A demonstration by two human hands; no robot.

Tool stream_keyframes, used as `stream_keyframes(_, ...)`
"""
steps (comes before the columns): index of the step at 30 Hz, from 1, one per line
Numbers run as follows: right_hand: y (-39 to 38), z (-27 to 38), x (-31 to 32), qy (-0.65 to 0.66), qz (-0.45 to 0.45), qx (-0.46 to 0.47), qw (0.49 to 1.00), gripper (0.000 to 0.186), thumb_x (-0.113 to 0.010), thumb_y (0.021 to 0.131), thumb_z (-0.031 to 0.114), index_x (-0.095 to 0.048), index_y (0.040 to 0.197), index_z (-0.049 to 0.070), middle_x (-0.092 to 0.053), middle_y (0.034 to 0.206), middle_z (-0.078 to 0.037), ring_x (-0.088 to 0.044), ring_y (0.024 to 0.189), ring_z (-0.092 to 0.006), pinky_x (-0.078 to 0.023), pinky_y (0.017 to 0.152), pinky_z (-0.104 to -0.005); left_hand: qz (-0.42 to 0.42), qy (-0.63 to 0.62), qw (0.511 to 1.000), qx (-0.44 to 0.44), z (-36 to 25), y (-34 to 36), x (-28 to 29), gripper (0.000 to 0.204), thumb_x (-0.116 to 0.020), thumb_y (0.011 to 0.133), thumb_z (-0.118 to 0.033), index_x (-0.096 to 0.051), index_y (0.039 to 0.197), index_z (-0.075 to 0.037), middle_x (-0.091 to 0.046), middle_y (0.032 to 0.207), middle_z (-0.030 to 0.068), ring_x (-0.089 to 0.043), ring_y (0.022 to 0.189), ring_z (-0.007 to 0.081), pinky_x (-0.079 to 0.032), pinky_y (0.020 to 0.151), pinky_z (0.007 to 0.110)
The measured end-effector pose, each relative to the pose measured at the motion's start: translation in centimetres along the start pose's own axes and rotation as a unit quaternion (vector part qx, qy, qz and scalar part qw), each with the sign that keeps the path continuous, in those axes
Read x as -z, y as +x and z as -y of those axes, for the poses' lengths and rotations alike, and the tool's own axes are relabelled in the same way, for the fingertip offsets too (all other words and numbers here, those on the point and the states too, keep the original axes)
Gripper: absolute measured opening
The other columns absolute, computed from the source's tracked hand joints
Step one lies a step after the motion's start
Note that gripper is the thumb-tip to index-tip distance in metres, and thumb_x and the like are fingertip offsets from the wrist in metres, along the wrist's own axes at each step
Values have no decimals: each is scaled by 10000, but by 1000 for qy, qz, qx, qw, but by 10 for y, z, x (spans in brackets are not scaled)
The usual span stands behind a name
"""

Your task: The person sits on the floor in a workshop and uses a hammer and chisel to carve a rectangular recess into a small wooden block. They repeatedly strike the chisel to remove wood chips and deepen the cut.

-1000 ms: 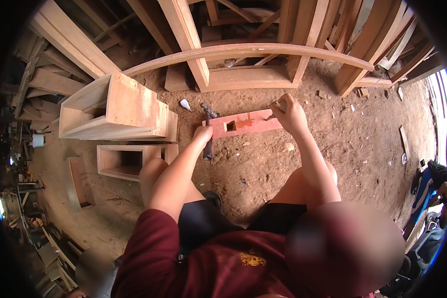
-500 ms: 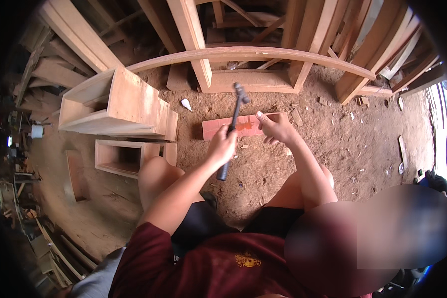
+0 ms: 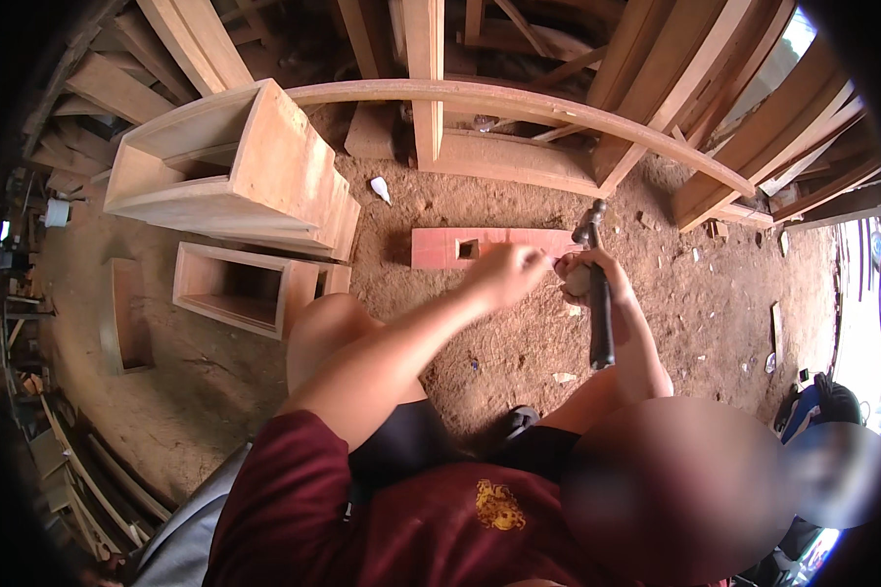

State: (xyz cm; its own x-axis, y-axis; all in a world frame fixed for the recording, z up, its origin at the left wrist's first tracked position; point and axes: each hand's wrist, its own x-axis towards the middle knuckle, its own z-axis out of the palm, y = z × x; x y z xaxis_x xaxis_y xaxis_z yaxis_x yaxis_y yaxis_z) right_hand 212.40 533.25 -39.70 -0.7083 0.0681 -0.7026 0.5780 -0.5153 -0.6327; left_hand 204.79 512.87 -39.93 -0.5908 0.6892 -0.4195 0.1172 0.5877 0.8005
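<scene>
My right hand [image 3: 579,282] is closed round a hammer [image 3: 601,333] with a dark handle; its head points away from me and the handle end hangs toward my right knee. Close beside it, my left hand [image 3: 507,276] has its fingers pinched together near the right fingertips. Whatever those fingers hold is too small to make out. Beyond both hands, a reddish wooden block [image 3: 436,248] lies flat on the dirt ground. A squarish hole shows in its top, and my hands partly cover its near right edge.
Two open wooden box frames, a larger cabinet [image 3: 274,181] and a lower box [image 3: 230,289], stand at the left. A long curved wooden rail [image 3: 519,99] and upright timber frames span the far side. A white object [image 3: 380,190] lies on the ground [image 3: 695,313] among wood scraps.
The hammer has passed from my left hand to my right. My left hand has moved right, fingers now pinched beside the right hand. The view has shifted slightly.
</scene>
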Motion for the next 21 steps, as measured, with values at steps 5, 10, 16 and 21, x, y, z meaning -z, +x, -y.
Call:
stream_keyframes(5,-7,-5,10,0,-16,62,998,207,-548,847,248,-588,834,45,-553,778,-35,-490,635,-123,-413,586,-290,-198,4,974,108,74,30,54,233,-537,998,-247,-665,1075,-68,-652,706,14,-403,428,50,-301,360,212)
stream_keyframes(10,6,1,30,16,-103,85,991,259,-594,822,304,-573,748,56,-519,624,-59,-478,528,-182,-443,564,-341,-171,223,951,127,142,36,46,222,-596,931,-274,-675,1055,-107,-719,1022,69,-691,947,246,-552,781,380)
stream_keyframes(16,25,-3,35,56,-62,90,992,296,-597,824,344,-574,743,60,-547,637,-66,-511,539,-182,-465,529,-354,-59,376,914,143,191,46,9,504,-644,894,-405,-562,1335,-174,-408,1497,164,-379,1388,373,-420,1041,551)
stream_keyframes(21,32,-7,34,57,24,104,993,305,-581,842,344,-568,733,60,-638,830,-89,-541,574,-179,-482,527,-353,-68,436,896,51,194,53,-14,571,-660,875,-468,-536,1379,-230,-184,1606,184,-155,1488,381,-302,1115,605)
